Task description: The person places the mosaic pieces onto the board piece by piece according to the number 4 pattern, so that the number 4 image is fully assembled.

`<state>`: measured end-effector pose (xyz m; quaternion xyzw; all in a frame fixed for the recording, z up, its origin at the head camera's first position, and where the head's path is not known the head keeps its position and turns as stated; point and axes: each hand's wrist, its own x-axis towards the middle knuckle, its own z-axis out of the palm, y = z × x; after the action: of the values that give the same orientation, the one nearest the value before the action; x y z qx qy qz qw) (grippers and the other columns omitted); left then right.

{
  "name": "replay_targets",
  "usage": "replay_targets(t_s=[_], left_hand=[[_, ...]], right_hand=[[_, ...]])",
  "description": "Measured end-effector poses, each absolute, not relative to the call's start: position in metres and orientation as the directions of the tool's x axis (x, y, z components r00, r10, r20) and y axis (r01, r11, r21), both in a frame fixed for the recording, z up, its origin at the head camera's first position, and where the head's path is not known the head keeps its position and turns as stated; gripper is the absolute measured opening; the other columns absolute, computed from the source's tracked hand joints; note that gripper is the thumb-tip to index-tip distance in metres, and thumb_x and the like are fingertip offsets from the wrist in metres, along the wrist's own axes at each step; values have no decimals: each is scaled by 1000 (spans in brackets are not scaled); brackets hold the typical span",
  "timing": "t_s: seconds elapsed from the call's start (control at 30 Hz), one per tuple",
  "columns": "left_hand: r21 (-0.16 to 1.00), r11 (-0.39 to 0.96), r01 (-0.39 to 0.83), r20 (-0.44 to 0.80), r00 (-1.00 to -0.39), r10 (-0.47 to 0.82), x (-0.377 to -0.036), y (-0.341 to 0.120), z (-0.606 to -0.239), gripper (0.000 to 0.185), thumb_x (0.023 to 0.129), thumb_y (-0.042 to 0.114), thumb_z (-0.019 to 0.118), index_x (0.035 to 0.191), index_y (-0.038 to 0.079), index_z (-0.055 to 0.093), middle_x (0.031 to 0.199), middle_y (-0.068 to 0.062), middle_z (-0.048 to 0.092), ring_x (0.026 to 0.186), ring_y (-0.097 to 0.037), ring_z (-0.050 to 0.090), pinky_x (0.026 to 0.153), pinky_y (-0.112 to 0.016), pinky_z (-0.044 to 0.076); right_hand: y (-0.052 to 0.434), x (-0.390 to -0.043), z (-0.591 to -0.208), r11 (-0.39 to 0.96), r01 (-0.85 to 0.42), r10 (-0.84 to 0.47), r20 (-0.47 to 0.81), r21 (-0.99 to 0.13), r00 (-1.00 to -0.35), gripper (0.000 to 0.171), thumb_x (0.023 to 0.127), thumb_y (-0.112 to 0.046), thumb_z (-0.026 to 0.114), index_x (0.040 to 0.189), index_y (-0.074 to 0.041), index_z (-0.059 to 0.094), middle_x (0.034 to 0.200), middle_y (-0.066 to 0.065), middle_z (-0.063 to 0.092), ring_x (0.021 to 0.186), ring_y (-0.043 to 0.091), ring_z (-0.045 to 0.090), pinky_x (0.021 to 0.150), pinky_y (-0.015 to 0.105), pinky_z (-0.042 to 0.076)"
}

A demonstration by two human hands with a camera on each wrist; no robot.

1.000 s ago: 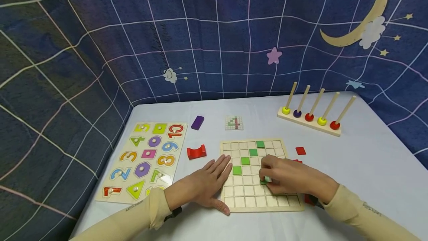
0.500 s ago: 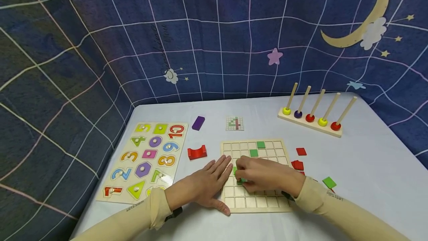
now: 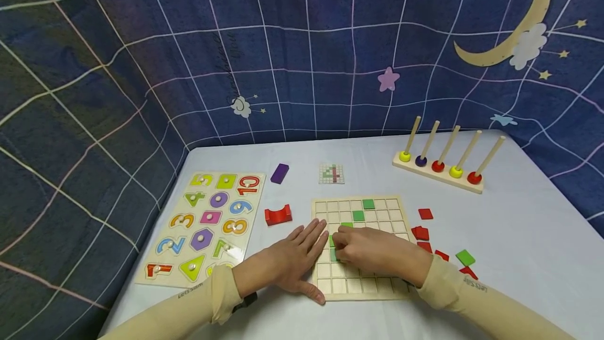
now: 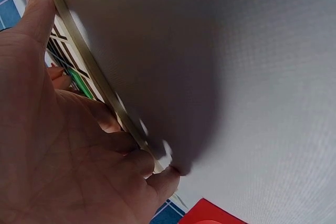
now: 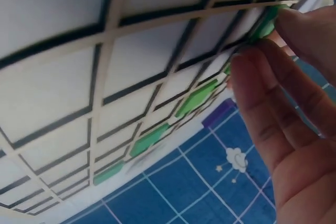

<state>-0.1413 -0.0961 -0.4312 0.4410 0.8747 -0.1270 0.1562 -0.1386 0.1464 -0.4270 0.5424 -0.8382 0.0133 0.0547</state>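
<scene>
While the left hand (image 3: 288, 261) lies flat with straight fingers against the left edge of the grid board (image 3: 377, 290), the right hand (image 3: 373, 253) sits on the board just beside it, fingers curled and pinching a green tile (image 3: 334, 254) down at a cell in the left columns, lower centre of the head view. Right wrist view: fingertips (image 5: 262, 85) closed on the green tile (image 5: 265, 22) at the upper right of the frame, grid board (image 5: 79, 87) filling the rest, with three more green tiles running in a diagonal toward the lower left. Left wrist view: left hand (image 4: 58, 145) pressed along the board's rim (image 4: 89, 61), thumb at the upper left corner of the frame, white table (image 4: 262, 77) to the right.

Head view, other green tiles seated on the board: one near the top row (image 3: 368, 204), one below-left of it (image 3: 358, 215), a third partly hidden by the right hand. Right of the board, on the table (image 3: 519, 235): loose red tiles (image 3: 421, 233) and one loose green tile (image 3: 465, 257).

Further off: small pattern card (image 3: 331, 173) above the board, red arch block (image 3: 278, 215) and purple block (image 3: 279, 173) to its left, number puzzle (image 3: 205, 222) at the left of the table, peg rack with coloured rings (image 3: 439, 167) at the upper right. Dark blue star cloth (image 3: 302, 51) behind.
</scene>
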Motion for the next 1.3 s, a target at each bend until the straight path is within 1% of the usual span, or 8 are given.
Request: replay_targets(t_s=[0.23,0.37,0.5,0.67,0.87,1.1,1.2,1.3], left_hand=[[-93,581,809,-381,-568,730,-140,-97,-433,129,84,94,53,173,8,16,182,-14,9,171,-29,10,137,-43,23],[-87,587,805,-384,-570,726,-139,-97,-434,129,84,94,54,172,8,17,182,-14,8,171,-29,10,137,-43,23],[-80,596,799,-391,-575,719,-138,-98,-435,129,84,93,55,172,8,16,183,-14,8,171,-29,10,137,-43,24],[-77,589,805,-390,-568,725,-138,-98,-436,129,84,93,55,172,7,16,182,-15,8,171,-30,9,137,-43,23],[-51,591,805,-382,-562,734,-143,-96,-431,129,84,91,58,172,5,16,182,-17,8,171,-32,10,137,-45,23],[-32,594,804,-381,-559,737,-142,-97,-432,129,84,90,59,172,6,17,182,-17,8,170,-31,10,137,-45,24],[-37,590,806,-377,-558,739,-142,-97,-432,129,84,91,59,172,6,17,182,-16,8,170,-31,10,137,-45,24],[-38,590,807,-376,-558,739,-143,-97,-431,130,84,91,58,172,6,16,182,-16,8,171,-31,10,137,-45,24]], right_hand=[[148,-132,-425,423,-905,-903,109,47,-416,9,96,-13,78,89,-17,77,95,-5,63,85,8,52,70,16,51],[153,-126,-423,437,-899,-898,89,44,-432,2,98,-12,78,98,-14,79,108,-2,70,98,11,62,81,18,58],[161,-119,-418,449,-889,-890,45,-84,-454,21,99,-10,76,120,-10,78,132,4,73,123,18,68,98,26,62],[183,-108,-400,491,-829,-857,23,-266,-515,40,100,-7,75,140,-9,71,153,8,62,139,27,64,102,36,62],[224,-104,-375,623,-701,-755,-31,-349,-655,37,99,-7,75,136,-10,73,158,9,56,138,32,63,97,41,64],[277,-100,-373,723,-655,-673,-10,-221,-740,51,86,-6,88,135,-12,75,151,15,62,124,37,69,83,35,67],[301,-98,-381,786,-599,-607,-11,-153,-795,53,78,-6,94,128,-13,78,148,16,63,124,39,67,84,40,67],[320,-97,-389,834,-530,-540,-37,-152,-841,45,75,-7,96,117,-14,81,137,14,69,117,37,70,86,45,66]])
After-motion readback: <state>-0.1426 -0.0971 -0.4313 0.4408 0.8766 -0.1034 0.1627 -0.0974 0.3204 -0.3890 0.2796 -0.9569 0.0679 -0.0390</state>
